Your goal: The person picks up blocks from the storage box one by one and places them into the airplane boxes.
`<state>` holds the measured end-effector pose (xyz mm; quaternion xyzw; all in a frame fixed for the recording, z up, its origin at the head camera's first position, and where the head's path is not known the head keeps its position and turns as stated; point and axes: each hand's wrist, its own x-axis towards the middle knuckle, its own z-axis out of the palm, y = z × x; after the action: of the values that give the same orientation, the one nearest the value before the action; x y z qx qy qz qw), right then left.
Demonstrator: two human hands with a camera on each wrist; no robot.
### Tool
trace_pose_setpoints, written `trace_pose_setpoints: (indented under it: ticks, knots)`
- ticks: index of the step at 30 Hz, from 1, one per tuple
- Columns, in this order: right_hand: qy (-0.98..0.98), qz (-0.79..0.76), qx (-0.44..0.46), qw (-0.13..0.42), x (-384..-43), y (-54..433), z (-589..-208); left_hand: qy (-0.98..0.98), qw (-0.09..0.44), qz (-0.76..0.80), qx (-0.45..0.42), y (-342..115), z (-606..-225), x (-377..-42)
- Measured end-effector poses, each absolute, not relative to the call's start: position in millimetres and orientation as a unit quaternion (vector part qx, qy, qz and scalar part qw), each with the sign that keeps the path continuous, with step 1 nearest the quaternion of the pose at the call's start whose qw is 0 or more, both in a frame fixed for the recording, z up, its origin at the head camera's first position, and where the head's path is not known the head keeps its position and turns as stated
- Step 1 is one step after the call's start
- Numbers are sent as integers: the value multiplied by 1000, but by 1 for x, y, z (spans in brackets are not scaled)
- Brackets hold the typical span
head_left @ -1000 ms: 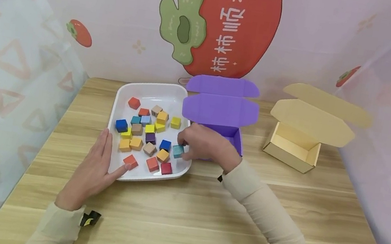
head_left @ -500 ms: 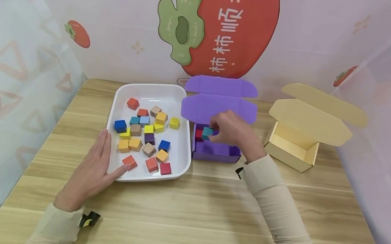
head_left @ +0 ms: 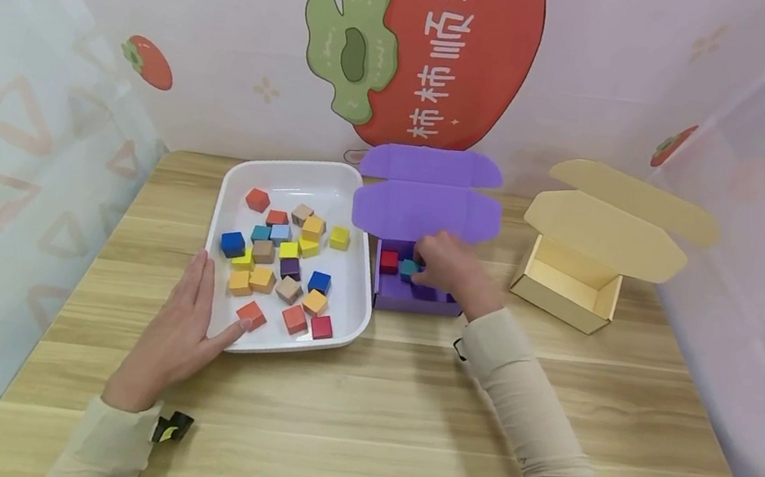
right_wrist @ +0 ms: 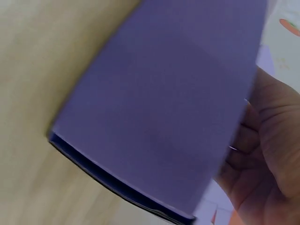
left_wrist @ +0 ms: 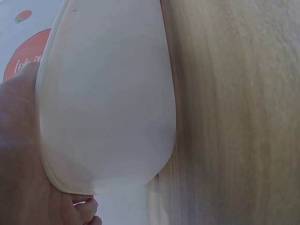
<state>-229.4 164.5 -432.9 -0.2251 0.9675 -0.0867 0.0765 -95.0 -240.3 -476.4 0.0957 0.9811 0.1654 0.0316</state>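
Note:
My left hand (head_left: 178, 327) rests against the near left corner of a white tray (head_left: 356, 325), fingers straight along its left side and thumb over the front rim. Small coloured cubes lie scattered in the tray, among them an orange-red cube (head_left: 251, 315) by the thumb. My right hand (head_left: 450, 269) reaches into the open purple box (head_left: 417, 301) and pinches a teal cube (head_left: 408, 270) low inside it. Beside that sits a red cube (head_left: 389, 262). In the right wrist view the purple box's front wall (right_wrist: 154, 103) hides the fingertips and the cube.
A tan cardboard box (head_left: 564, 295) with its lid up stands to the right of the purple one. The purple lid (head_left: 426, 212) rises behind the right hand. Everything stands on a wooden table (head_left: 353, 432), with a printed cloth behind.
My right hand has gone from the tray's right side into the purple box with the teal cube, then lowered it beside the red cube. The left hand stays at the tray.

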Motion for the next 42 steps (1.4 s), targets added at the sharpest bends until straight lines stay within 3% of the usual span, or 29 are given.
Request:
trace_pose_setpoints:
  ticks: [24, 33, 42]
  knots:
    - [969, -79, -235, -21, -228, 149, -454, 981, 43, 169, 87, -245, -477, -93]
    - [949, -124, -286, -49, -216, 135, -426, 979, 34, 179, 94, -244, -476, -91]
    - [925, -135, -355, 33, -206, 96, -402, 980, 25, 169, 99, -242, -477, -94]
